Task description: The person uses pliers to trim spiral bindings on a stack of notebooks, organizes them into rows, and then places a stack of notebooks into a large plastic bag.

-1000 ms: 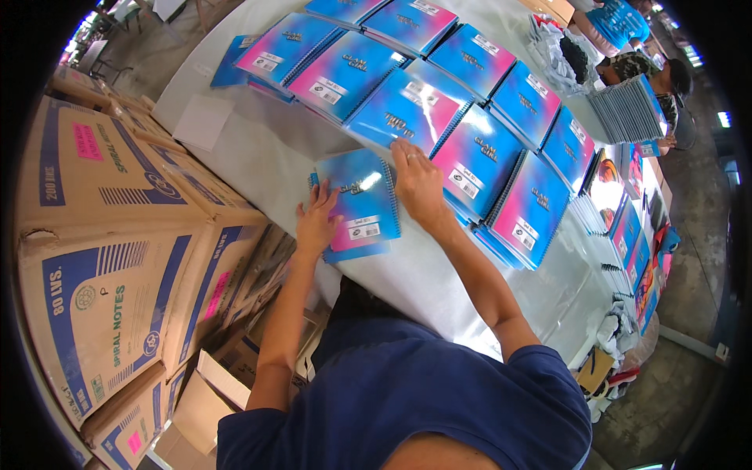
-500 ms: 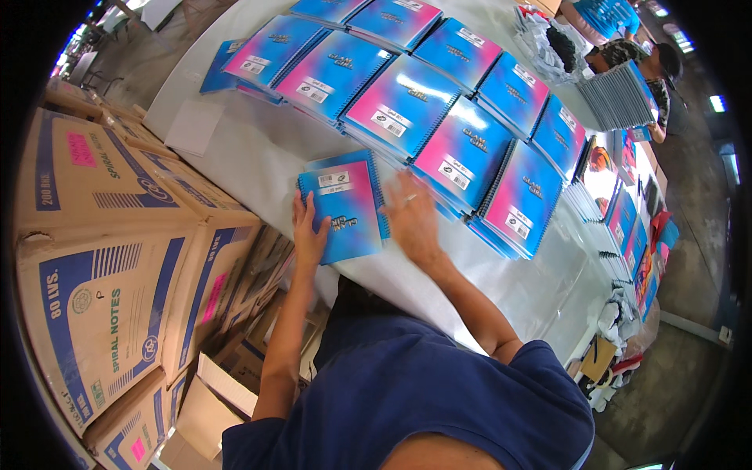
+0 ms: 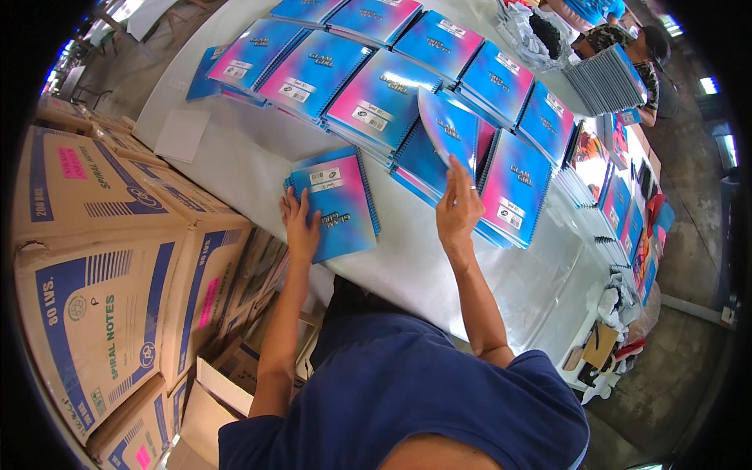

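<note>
Near the table's front edge lies a small pile of blue-and-pink spiral notebooks [image 3: 345, 205], its bindings toward the right. My left hand [image 3: 301, 227] rests on the pile's left side, fingers spread. To the right, my right hand [image 3: 459, 207] pinches the near edge of one spiral notebook [image 3: 448, 129], which is tilted up off a stack of the same kind [image 3: 419, 163]. Neighbouring notebook stacks [image 3: 373, 98] stand close on its left, and another stack [image 3: 513, 182] stands on its right. The right thumb and fingers partly cover the lifted notebook's lower corner.
Large cardboard boxes [image 3: 102, 290] are piled along the left side of the white table [image 3: 227, 160]. A white sheet [image 3: 182, 135] lies near its left edge. At the far right, a person [image 3: 642, 59] is beside a tall notebook stack [image 3: 607, 82]. More notebooks [image 3: 615, 207] line the right edge.
My right hand has moved right from beside the near pile and taken hold of a notebook, tilting it up off its stack. My left hand has stayed on the near pile.
</note>
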Tool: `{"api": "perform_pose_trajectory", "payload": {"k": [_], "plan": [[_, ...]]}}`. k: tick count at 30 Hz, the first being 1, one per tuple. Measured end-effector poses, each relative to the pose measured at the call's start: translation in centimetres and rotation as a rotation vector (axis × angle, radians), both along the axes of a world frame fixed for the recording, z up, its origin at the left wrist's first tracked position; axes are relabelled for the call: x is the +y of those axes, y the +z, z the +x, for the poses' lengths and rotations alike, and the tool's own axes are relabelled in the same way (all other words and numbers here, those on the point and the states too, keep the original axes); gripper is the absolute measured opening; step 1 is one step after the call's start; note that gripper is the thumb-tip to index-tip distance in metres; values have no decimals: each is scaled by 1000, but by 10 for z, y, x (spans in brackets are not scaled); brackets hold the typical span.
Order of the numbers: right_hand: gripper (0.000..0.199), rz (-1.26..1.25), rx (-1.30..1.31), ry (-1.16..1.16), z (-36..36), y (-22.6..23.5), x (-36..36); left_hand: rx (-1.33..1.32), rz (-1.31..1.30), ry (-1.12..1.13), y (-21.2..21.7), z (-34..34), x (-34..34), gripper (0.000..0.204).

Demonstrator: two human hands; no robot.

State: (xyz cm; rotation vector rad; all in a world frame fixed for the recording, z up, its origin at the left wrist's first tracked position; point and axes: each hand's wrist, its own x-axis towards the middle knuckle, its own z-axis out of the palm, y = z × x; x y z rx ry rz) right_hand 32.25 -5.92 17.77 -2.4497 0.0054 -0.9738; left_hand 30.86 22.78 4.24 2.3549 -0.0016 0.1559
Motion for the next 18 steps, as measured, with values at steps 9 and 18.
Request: {"api": "perform_pose_trajectory", "payload": {"k": [9,18], "plan": [[47,33,-95,402,-36,42,43,116,-801,104,23,7,5,52],[35,-278,146,94,-44,-29,-14,35,4,-110,5,-2,15,78]]}}
